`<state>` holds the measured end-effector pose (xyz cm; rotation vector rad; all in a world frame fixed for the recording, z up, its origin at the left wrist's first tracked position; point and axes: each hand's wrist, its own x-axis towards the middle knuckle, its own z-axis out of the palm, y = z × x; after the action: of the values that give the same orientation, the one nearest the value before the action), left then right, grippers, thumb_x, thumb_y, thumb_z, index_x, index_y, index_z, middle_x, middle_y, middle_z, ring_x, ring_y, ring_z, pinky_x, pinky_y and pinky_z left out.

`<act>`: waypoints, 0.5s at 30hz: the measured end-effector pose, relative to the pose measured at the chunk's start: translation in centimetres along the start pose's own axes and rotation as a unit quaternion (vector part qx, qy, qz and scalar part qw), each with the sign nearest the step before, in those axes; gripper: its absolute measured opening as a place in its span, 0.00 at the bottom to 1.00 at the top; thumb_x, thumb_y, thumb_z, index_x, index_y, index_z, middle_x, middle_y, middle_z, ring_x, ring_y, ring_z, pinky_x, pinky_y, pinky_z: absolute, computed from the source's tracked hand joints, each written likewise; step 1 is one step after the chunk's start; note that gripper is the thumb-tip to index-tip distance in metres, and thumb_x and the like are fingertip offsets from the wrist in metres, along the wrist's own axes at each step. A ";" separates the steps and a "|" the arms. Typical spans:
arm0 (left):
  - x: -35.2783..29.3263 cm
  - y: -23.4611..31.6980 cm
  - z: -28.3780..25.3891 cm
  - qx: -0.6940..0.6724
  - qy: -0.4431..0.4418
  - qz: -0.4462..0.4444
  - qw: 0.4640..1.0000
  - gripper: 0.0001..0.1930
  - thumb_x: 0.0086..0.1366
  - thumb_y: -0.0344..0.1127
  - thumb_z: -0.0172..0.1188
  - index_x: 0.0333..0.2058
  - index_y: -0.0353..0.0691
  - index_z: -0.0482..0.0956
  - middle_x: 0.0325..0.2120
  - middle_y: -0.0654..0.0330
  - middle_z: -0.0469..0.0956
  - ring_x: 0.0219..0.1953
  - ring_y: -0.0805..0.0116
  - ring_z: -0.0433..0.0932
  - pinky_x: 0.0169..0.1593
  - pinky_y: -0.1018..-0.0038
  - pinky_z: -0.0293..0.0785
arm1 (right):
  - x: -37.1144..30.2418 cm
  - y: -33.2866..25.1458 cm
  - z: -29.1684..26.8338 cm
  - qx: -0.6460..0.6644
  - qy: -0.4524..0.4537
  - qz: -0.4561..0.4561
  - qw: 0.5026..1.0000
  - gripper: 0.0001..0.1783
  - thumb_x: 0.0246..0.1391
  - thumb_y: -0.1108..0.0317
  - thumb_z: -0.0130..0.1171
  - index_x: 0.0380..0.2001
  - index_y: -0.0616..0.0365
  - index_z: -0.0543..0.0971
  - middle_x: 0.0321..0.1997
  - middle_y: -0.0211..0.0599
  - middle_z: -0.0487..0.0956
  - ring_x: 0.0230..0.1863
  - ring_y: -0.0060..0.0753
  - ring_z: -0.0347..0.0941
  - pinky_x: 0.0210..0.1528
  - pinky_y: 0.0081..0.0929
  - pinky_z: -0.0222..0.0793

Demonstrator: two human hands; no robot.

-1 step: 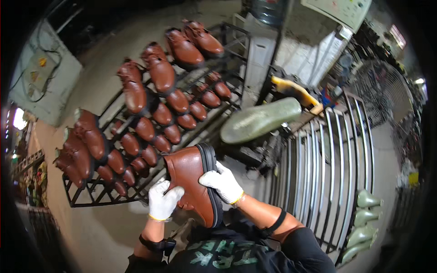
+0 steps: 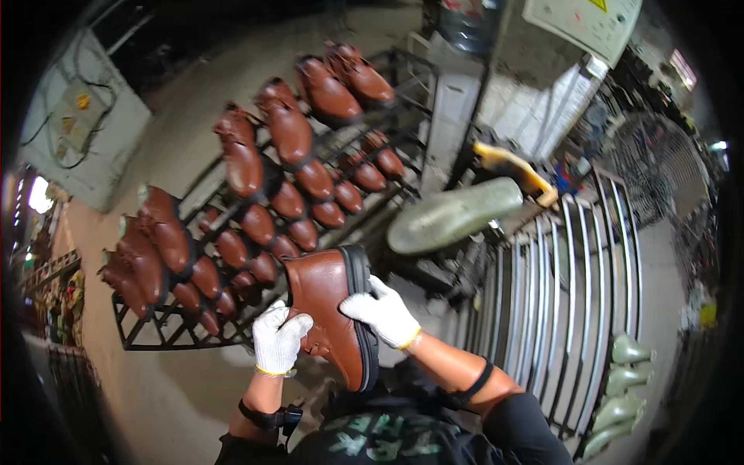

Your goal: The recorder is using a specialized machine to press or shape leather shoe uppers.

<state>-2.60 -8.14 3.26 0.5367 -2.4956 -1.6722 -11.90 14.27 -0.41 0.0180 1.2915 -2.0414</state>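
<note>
A brown leather boot (image 2: pixel 322 298) with a thick black sole (image 2: pixel 359 291) is held sideways in front of my body, its sole facing right. My left hand (image 2: pixel 280 339), in a white knit glove, grips the boot's upper by the opening and laces, with the thumb lying on the leather. On the other side my right hand (image 2: pixel 381 311), gloved the same way, closes on the sole, its thumb over the edge onto the upper. Fingers behind the boot are hidden.
Ahead and left, a black metal rack (image 2: pixel 167 335) carries several rows of brown boots (image 2: pixel 287 132). A green shoe-shaped form (image 2: pixel 457 215) stands beyond my right hand. Right of me is a rack of metal bars (image 2: pixel 535 302), with smaller green forms (image 2: pixel 620 380) along its side. A fan (image 2: pixel 659 167) stands farther off.
The view has shifted slightly, so the racks and the green form sit a little farther right. Both hands keep the same hold on the boot.
</note>
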 end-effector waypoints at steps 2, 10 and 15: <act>1.3 4.7 -2.2 -0.063 0.092 0.010 0.994 0.04 0.57 0.21 0.67 0.25 0.34 0.81 0.22 0.64 0.74 0.25 0.77 0.71 0.30 0.73 0.69 | 1.9 -1.1 -1.7 -0.376 0.073 -0.288 0.878 0.44 0.53 0.53 0.76 0.65 0.68 0.70 0.55 0.45 0.81 0.54 0.37 0.79 0.59 0.36 0.75; 21.3 10.3 -20.2 0.415 0.323 0.139 0.839 0.17 0.59 0.45 0.66 0.25 0.33 0.81 0.27 0.42 0.82 0.33 0.44 0.83 0.41 0.54 0.78 | 3.6 -17.2 -9.8 -0.741 0.241 -0.411 0.473 0.09 0.50 0.62 0.67 0.28 0.57 0.83 0.27 0.43 0.79 0.34 0.53 0.75 0.46 0.47 0.70; 29.7 3.7 -19.5 0.296 0.358 0.058 0.884 0.36 0.60 0.49 0.67 0.63 0.39 0.72 0.57 0.41 0.78 0.60 0.41 0.76 0.66 0.57 0.70 | 1.7 -15.7 -9.6 -0.696 0.187 -0.443 0.533 0.08 0.43 0.67 0.70 0.21 0.54 0.80 0.26 0.41 0.78 0.37 0.51 0.75 0.52 0.48 0.71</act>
<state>-26.08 -34.05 10.89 0.8365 -2.3168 -0.4665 -25.37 24.88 6.43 -1.1942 3.3363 -0.8626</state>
